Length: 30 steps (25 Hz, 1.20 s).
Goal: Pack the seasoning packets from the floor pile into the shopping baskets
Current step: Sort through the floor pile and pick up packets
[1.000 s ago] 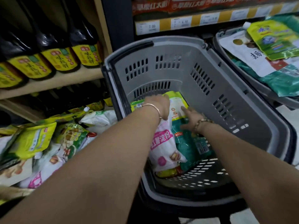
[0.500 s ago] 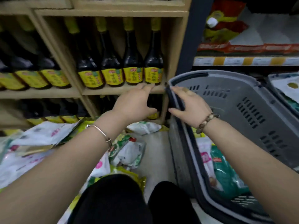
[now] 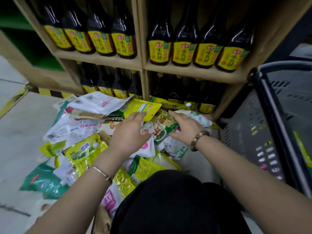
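Observation:
A pile of seasoning packets (image 3: 79, 125) covers the floor below the shelf, in white, yellow and green. My left hand (image 3: 130, 132) reaches over the pile with straight fingers, its fingertips at a yellow packet (image 3: 143, 108). My right hand (image 3: 185, 127) hovers flat over a green and yellow packet (image 3: 164, 125), fingers spread, holding nothing. The grey shopping basket (image 3: 263, 115) stands at the right, with packets seen through its slotted wall.
A wooden shelf (image 3: 143, 65) with several dark bottles bearing yellow labels (image 3: 182, 53) rises right behind the pile. My black-clad knees (image 3: 168, 200) are at the bottom centre. Grey floor (image 3: 20, 132) with a yellow line lies to the left.
Both hands left the basket, passed its rim and shelf edge, and now reach down over the floor pile. The view has swung left and down, away from the basket.

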{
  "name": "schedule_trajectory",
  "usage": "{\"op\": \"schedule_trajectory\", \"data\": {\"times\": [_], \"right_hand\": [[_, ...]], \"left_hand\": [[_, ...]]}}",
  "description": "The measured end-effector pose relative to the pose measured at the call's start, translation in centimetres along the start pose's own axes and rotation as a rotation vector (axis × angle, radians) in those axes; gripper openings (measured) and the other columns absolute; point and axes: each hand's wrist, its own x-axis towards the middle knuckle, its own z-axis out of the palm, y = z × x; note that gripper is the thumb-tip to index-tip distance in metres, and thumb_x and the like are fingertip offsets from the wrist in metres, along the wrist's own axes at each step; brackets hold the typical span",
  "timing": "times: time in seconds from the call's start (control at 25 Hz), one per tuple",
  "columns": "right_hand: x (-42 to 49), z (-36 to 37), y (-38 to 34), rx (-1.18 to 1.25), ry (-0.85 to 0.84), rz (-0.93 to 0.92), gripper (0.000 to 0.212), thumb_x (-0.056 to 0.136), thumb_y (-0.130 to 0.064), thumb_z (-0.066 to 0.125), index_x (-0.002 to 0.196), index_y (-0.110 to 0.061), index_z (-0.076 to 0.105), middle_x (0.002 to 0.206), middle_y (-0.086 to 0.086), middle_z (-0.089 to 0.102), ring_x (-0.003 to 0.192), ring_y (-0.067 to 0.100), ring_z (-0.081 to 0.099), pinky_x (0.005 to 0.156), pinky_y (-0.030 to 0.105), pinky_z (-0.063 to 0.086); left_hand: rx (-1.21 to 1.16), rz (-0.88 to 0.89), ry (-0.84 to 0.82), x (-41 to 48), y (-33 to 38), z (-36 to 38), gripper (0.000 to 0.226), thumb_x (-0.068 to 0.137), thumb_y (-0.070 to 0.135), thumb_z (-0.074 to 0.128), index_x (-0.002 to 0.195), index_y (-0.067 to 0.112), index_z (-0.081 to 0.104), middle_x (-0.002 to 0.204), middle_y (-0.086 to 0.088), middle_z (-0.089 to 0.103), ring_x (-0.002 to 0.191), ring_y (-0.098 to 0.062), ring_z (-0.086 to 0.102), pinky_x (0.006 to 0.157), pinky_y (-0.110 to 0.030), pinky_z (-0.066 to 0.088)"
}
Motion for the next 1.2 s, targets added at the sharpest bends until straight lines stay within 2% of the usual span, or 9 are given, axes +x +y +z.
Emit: {"op": "schedule_trajectory", "data": {"times": [0.16,0.44,0.6,0.68,0.8,0.92,1.0,1.08,1.2], "right_hand": [[0.1,6.9,0.1,0.043,-0.125,0.026,0.078,0.087,-0.038,0.059,0.149,-0.031,0.013,0.153,0.003,0.028,0.131,0.023,0.04,0.099,0.034,0.04],[0.0,16.7,1.2,0.303,-0.39,0.212,0.088,0.076,-0.043,0.073,0.146,-0.023,0.026,0.149,0.003,0.035,0.132,0.021,0.04,0.106,0.03,0.034],[0.7,18.6,2.3,0.371,-0.411,0.316,0.094,0.069,-0.045,0.078,0.144,-0.017,0.03,0.145,0.002,0.041,0.131,0.02,0.041,0.102,0.026,0.035],[0.2,19.1,2.2,0.441,-0.342,0.29,0.075,0.07,-0.038,0.079,0.135,-0.02,0.045,0.129,-0.003,0.055,0.12,0.016,0.049,0.092,0.022,0.039],[-2.2,19.4,1.6,0.679,-0.149,0.305,0.017,0.074,-0.023,0.077,0.081,-0.027,0.063,0.083,-0.006,0.066,0.082,0.01,0.062,0.066,0.02,0.043],[-5.0,17.9,1.7,0.933,0.002,0.39,0.019,0.08,-0.005,0.069,0.072,-0.021,0.062,0.061,-0.008,0.067,0.054,-0.006,0.058,0.054,0.01,0.045],[-5.9,16.2,2.3,1.151,0.14,0.464,0.02,0.081,0.003,0.062,0.072,-0.014,0.066,0.06,-0.009,0.069,0.053,-0.003,0.061,0.053,0.012,0.05],[-6.0,14.8,1.9,1.215,0.244,0.465,0.02,0.081,-0.002,0.063,0.071,-0.016,0.072,0.065,-0.01,0.071,0.057,0.003,0.065,0.054,0.018,0.054],[-4.0,11.7,0.9,1.13,0.483,0.435,0.011,0.079,-0.019,0.071,0.075,-0.028,0.073,0.073,-0.012,0.072,0.067,0.006,0.066,0.061,0.026,0.056]], "left_hand": [[-0.071,-0.096,-0.063,-2.1,-4.0,5.1,0.071,0.082,0.033,0.067,0.144,0.019,0.035,0.147,-0.002,0.038,0.131,-0.024,0.041,0.099,-0.037,0.041],[-0.269,-0.269,-0.119,-5.4,-7.5,12.3,0.065,0.086,0.031,0.067,0.143,0.021,0.038,0.149,0.0,0.036,0.134,-0.02,0.038,0.104,-0.034,0.037],[-0.366,-0.327,-0.063,-6.9,-8.2,14.8,0.053,0.084,0.026,0.068,0.134,0.021,0.049,0.137,0.002,0.048,0.12,-0.018,0.049,0.091,-0.025,0.039],[-0.42,-0.347,-0.042,-7.5,-8.3,15.9,0.047,0.085,0.021,0.067,0.13,0.019,0.054,0.132,0.002,0.052,0.114,-0.017,0.052,0.084,-0.016,0.036],[-0.536,-0.372,0.085,-8.6,-8.7,16.9,0.038,0.081,0.018,0.069,0.119,0.018,0.061,0.115,0.013,0.056,0.102,-0.005,0.052,0.077,0.002,0.029],[-0.742,-0.476,0.178,-9.9,-8.8,17.2,0.035,0.074,0.032,0.063,0.108,0.037,0.056,0.106,0.032,0.056,0.097,0.013,0.051,0.08,0.003,0.033],[-0.917,-0.539,0.173,-10.3,-8.7,17.2,0.039,0.07,0.036,0.067,0.108,0.039,0.057,0.109,0.031,0.06,0.102,0.014,0.053,0.085,-0.005,0.04],[-0.98,-0.542,0.098,-10.6,-8.4,17.2,0.053,0.064,0.043,0.072,0.114,0.039,0.056,0.112,0.031,0.059,0.105,0.015,0.052,0.088,-0.007,0.041],[-0.807,-0.485,-0.008,-9.9,-7.6,16.7,0.069,0.063,0.054,0.078,0.12,0.048,0.04,0.121,0.033,0.048,0.11,0.02,0.043,0.091,0.0,0.032]]}}
